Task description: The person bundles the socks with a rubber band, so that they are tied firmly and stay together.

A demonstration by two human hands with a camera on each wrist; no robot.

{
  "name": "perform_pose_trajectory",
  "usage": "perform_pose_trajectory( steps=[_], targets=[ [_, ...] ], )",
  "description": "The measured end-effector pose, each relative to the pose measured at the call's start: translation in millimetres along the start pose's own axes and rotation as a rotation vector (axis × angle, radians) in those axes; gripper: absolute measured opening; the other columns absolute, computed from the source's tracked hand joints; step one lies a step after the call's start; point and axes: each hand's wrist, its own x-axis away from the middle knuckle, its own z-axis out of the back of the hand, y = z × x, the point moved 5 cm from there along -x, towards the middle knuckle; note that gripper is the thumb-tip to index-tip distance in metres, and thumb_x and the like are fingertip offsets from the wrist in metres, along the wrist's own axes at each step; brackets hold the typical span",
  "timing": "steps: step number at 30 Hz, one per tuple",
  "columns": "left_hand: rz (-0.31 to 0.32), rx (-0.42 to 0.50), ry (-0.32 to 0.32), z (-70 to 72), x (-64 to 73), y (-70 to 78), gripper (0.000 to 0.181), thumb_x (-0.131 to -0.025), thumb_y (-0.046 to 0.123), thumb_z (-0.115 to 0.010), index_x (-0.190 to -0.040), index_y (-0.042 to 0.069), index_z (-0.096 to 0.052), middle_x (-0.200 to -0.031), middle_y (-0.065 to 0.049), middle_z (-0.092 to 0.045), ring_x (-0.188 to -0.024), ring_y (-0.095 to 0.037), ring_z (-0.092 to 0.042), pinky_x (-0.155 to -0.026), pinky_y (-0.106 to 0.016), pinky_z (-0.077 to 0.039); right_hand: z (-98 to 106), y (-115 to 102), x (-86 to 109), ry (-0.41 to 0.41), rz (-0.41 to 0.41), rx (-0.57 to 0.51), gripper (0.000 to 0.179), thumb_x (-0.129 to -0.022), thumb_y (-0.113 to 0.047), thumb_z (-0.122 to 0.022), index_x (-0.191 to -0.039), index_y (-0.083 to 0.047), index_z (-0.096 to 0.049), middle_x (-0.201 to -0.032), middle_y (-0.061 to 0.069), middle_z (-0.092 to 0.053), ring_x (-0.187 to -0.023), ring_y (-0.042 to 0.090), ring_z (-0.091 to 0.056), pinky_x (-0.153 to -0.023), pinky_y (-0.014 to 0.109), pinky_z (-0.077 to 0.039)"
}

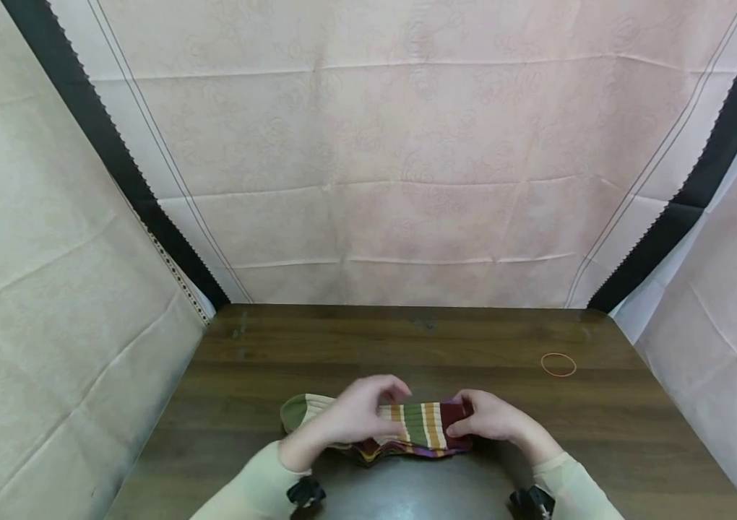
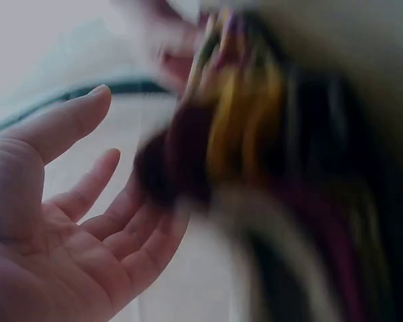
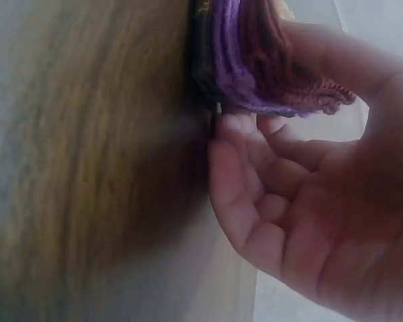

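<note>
A stack of striped knit socks (image 1: 423, 425) lies on the wooden table, banded in green, cream, mustard and maroon. A green toe (image 1: 293, 413) sticks out at its left end. My right hand (image 1: 493, 417) grips the maroon cuff end, thumb on top; in the right wrist view, purple and maroon ribbed edges (image 3: 262, 74) show between thumb and fingers. Over the stack's middle is my left hand (image 1: 360, 410), thumb and fingers spread apart. In the left wrist view its fingertips (image 2: 162, 225) are right at the blurred sock layers (image 2: 245, 134), and the palm holds nothing.
An orange rubber band (image 1: 558, 365) lies at the right rear of the table (image 1: 355, 347). Pale fabric walls (image 1: 407, 180) with black strips rise behind the table and along both sides. Each wrist wears a small black camera (image 1: 306, 491).
</note>
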Motion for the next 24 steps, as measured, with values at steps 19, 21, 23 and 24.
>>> perform_pose_trajectory(
  steps=[19,21,23,24],
  targets=[
    [0.167,-0.502,0.001,-70.9,-34.0,8.3,0.06,-0.064,0.042,-0.105,-0.1,0.026,-0.06,-0.102,0.008,-0.056,-0.098,-0.013,-0.051,-0.071,-0.043,-0.048,-3,10,-11.8,0.053,-0.145,-0.383,0.054,-0.103,-0.017,-0.065,-0.144,0.011,-0.044,-0.11,0.022,-0.063,-0.084,0.025,-0.07,-0.068,0.039,-0.065],
    [0.177,-0.514,0.013,-71.9,-33.8,7.1,0.063,-0.062,0.041,-0.106,-0.101,0.025,-0.059,-0.102,0.007,-0.055,-0.098,-0.014,-0.051,-0.071,-0.042,-0.046,-3,11,-12.5,0.051,-0.145,-0.426,0.055,-0.104,-0.016,-0.064,-0.145,0.011,-0.041,-0.111,0.022,-0.062,-0.085,0.025,-0.069,-0.069,0.038,-0.064],
    [0.184,-0.519,0.023,-72.8,-33.9,5.4,0.066,-0.061,0.041,-0.106,-0.103,0.024,-0.058,-0.104,0.006,-0.056,-0.099,-0.015,-0.051,-0.071,-0.043,-0.046,-3,12,-13.1,0.046,-0.143,-0.474,0.055,-0.104,-0.015,-0.063,-0.147,0.011,-0.04,-0.112,0.022,-0.062,-0.086,0.024,-0.069,-0.07,0.036,-0.064],
    [0.187,-0.519,0.031,-73.3,-33.7,4.8,0.067,-0.061,0.04,-0.106,-0.105,0.023,-0.058,-0.105,0.005,-0.056,-0.099,-0.015,-0.052,-0.072,-0.043,-0.046,-3,12,-13.3,0.044,-0.143,-0.498,0.055,-0.104,-0.015,-0.063,-0.148,0.01,-0.039,-0.113,0.022,-0.062,-0.086,0.024,-0.069,-0.07,0.036,-0.064]
  ],
)
